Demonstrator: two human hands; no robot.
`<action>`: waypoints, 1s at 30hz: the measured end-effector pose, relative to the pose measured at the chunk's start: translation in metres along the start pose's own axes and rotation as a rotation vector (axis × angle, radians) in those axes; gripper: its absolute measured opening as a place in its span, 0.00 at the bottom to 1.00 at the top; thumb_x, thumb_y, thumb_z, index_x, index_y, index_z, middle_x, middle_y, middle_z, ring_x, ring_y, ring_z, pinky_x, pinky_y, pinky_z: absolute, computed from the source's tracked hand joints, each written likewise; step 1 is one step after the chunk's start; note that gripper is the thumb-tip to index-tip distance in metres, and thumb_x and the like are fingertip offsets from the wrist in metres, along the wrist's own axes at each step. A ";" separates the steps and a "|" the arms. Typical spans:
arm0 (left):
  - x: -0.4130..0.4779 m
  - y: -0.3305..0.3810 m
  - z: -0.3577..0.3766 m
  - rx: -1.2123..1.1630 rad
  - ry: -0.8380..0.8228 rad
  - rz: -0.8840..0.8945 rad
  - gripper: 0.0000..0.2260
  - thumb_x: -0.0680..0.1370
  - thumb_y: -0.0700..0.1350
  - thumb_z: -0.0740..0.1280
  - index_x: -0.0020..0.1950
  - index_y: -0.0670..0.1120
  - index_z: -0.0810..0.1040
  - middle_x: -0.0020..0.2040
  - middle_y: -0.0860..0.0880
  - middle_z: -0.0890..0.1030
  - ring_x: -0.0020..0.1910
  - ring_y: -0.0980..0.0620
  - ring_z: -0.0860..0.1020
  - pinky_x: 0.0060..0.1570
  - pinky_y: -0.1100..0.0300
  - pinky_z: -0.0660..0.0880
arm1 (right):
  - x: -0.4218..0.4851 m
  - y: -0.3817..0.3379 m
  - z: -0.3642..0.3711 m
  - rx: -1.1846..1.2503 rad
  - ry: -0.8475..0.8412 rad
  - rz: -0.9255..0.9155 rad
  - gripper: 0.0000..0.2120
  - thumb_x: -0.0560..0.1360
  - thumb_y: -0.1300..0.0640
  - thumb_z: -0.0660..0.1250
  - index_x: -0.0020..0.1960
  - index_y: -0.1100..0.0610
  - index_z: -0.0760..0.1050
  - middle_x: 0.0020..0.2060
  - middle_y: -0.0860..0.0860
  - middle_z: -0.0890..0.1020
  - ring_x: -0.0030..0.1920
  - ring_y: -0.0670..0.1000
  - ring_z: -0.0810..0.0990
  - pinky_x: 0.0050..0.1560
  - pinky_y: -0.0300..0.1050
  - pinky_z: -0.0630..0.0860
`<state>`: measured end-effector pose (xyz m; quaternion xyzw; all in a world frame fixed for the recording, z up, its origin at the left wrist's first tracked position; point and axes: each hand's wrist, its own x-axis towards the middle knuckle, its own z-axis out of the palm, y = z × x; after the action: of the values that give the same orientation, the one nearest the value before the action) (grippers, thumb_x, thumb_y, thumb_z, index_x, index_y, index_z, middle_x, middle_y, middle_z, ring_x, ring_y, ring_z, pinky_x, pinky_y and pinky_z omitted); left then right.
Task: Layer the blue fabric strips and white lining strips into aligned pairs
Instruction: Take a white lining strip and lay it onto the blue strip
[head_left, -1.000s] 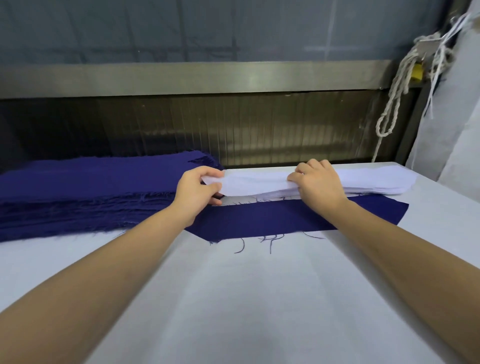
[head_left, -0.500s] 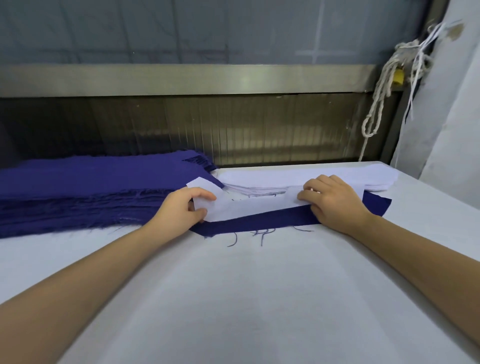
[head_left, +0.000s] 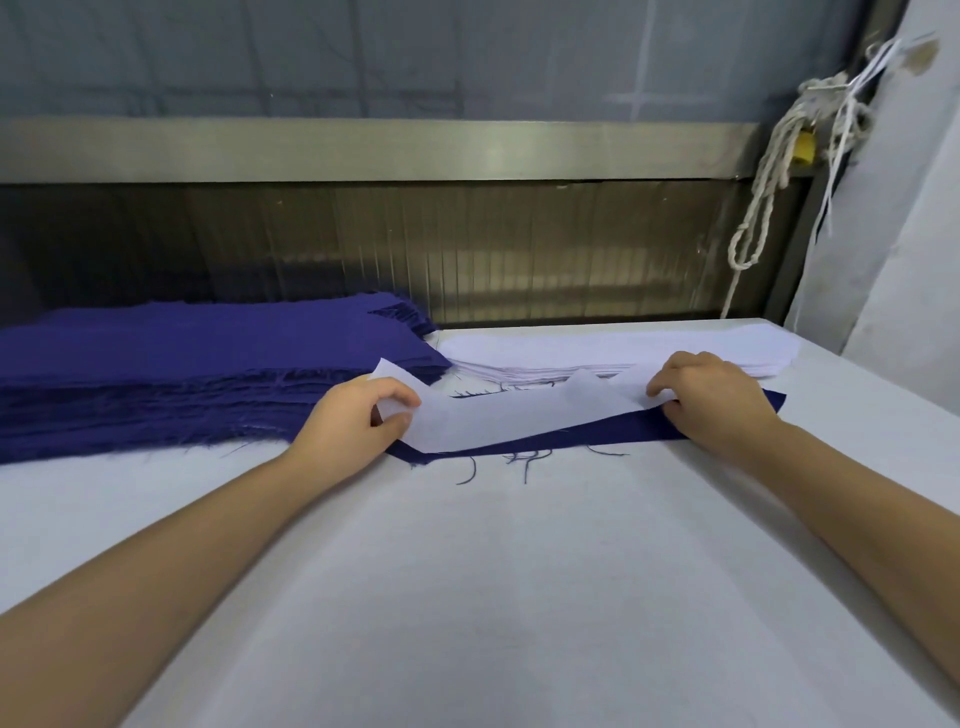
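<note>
A single blue fabric strip (head_left: 597, 434) lies flat on the white table, frayed threads trailing from its near edge. Over it stretches one white lining strip (head_left: 514, 415), held at both ends. My left hand (head_left: 353, 421) pinches its left end between thumb and fingers. My right hand (head_left: 711, 400) grips its right end and rests on the blue strip's right part. The lining sits skewed, leaving the blue strip's near edge showing. Behind lies the stack of white lining strips (head_left: 613, 351), and to the left the thick stack of blue strips (head_left: 182, 364).
The white table (head_left: 493, 597) runs toward me between my forearms. A metal rail and dark ribbed wall (head_left: 467, 249) back the table. A knotted white rope (head_left: 763, 208) hangs at the upper right beside a pale curtain (head_left: 893, 234).
Both hands drew one white lining strip off the white stack toward me and lowered it over the blue strip. It now covers most of that strip.
</note>
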<state>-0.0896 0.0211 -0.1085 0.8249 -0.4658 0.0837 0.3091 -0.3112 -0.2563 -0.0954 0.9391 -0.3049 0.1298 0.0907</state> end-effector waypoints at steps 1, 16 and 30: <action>0.000 0.000 0.000 0.014 0.003 0.004 0.07 0.75 0.41 0.68 0.51 0.51 0.80 0.43 0.55 0.76 0.34 0.58 0.72 0.35 0.73 0.65 | 0.000 0.000 0.000 0.011 -0.015 0.025 0.16 0.76 0.63 0.58 0.60 0.51 0.77 0.59 0.50 0.75 0.58 0.54 0.73 0.48 0.45 0.71; 0.001 -0.002 -0.006 -0.155 0.060 -0.086 0.07 0.76 0.35 0.66 0.47 0.46 0.81 0.29 0.61 0.72 0.28 0.69 0.72 0.30 0.75 0.66 | 0.001 0.009 0.005 0.588 0.152 0.087 0.12 0.72 0.67 0.65 0.49 0.52 0.78 0.54 0.49 0.71 0.48 0.51 0.74 0.50 0.43 0.69; 0.002 -0.008 -0.004 -0.133 -0.007 -0.017 0.09 0.76 0.36 0.66 0.50 0.49 0.80 0.47 0.56 0.78 0.38 0.72 0.71 0.38 0.77 0.65 | 0.003 0.024 -0.003 0.575 0.127 0.088 0.07 0.73 0.68 0.66 0.44 0.60 0.83 0.43 0.52 0.82 0.42 0.49 0.76 0.48 0.39 0.67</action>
<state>-0.0809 0.0249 -0.1078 0.8069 -0.4642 0.0472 0.3623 -0.3237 -0.2762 -0.0894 0.9023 -0.2896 0.2730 -0.1659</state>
